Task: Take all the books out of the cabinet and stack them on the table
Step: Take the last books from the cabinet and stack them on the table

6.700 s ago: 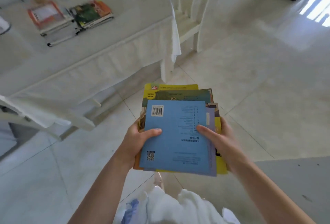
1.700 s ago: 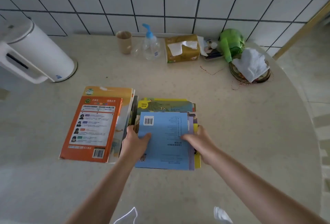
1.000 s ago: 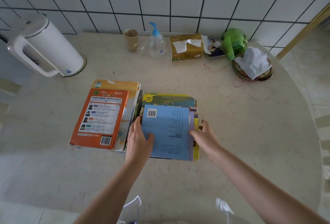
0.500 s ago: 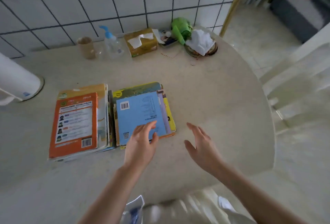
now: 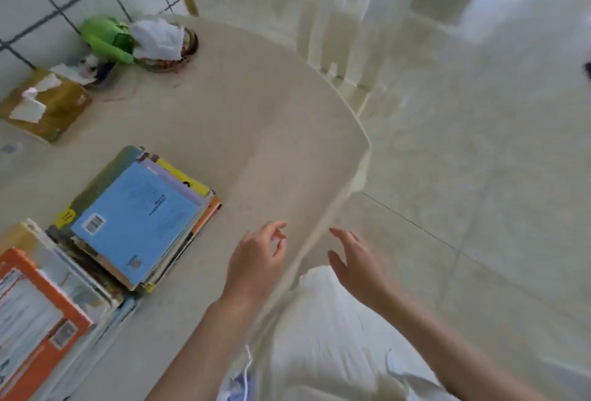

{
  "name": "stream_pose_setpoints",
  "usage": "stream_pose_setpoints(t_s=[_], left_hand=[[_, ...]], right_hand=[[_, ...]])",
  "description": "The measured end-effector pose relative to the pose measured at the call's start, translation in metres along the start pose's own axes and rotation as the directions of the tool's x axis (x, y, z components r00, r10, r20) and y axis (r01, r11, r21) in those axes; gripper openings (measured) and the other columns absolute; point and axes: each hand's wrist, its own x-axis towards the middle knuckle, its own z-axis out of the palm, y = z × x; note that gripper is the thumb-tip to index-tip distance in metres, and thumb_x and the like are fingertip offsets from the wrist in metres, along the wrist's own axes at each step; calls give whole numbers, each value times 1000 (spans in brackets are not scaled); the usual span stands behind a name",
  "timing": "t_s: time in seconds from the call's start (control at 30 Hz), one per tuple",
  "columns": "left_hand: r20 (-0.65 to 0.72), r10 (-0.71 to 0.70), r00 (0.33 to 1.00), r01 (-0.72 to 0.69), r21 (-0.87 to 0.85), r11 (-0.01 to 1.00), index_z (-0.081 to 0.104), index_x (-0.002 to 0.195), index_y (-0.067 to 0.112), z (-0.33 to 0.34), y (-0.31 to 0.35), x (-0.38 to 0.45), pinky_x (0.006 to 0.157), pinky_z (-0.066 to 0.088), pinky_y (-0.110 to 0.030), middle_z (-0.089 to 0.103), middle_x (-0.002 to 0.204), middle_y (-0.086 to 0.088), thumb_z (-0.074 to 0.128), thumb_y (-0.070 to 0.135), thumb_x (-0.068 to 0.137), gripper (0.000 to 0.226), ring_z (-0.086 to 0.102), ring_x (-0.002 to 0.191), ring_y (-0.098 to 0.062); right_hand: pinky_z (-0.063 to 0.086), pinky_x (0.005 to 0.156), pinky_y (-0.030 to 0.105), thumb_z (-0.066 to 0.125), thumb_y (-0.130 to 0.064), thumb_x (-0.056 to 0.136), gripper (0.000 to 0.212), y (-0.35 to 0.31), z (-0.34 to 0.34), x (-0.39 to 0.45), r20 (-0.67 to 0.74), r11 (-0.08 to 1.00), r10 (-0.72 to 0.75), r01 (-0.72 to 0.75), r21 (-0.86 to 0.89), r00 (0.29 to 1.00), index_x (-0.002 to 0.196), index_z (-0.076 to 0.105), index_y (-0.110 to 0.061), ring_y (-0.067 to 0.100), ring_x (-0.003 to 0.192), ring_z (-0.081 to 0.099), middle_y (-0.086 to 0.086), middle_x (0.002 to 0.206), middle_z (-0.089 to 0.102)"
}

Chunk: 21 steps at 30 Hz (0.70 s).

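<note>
The blue-covered stack of books (image 5: 137, 218) is lying on the round table (image 5: 256, 131), touching the orange-covered stack (image 5: 38, 320) on its left. Right of the blue stack, the left hand (image 5: 256, 263) is hovering over the table edge, fingers loose and holding nothing. Farther right, the right hand (image 5: 358, 266) is hanging spread and unladen beyond the rim.

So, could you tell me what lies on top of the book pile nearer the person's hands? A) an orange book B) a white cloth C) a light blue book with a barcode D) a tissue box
C: the light blue book, barcode showing, tops that pile; both hands are empty.
</note>
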Motion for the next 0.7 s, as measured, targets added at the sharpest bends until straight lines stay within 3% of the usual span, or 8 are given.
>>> stream_pose_setpoints(t_s=[0.13,0.3,0.57,0.7], left_hand=[[167,146,975,-154,38,987,66,115,20,33,26,-11,81,51,-32,72,94,7,64,14,85,30,67,92,-17],[313,294,903,-317,22,948,66,115,21,79,83,-26,79,51,-30,73,92,9,64,14,86,30,67,88,-14],[472,524,709,-558,-78,826,68,109,19,201,183,-122,75,53,-30,68,82,15,67,7,82,29,65,78,-10],[556,545,627,-585,-126,801,68,109,19,266,226,-187,76,54,-29,68,81,14,67,8,83,28,65,76,-7]], right_hand=[[37,103,30,47,-26,98,46,33,-13,-50,-110,994,107,-105,31,988,142,40,-14,21,128,48,4,139,51],[34,99,19,51,-18,96,42,83,-33,-124,-277,964,257,-225,144,926,137,48,-10,18,123,53,4,133,58],[38,97,19,54,-17,94,36,189,-44,-301,-460,852,519,-391,349,720,129,54,-8,18,116,58,5,124,63],[42,99,25,53,-19,95,36,239,-43,-387,-482,782,622,-461,420,617,130,53,-8,19,116,57,6,126,62]])
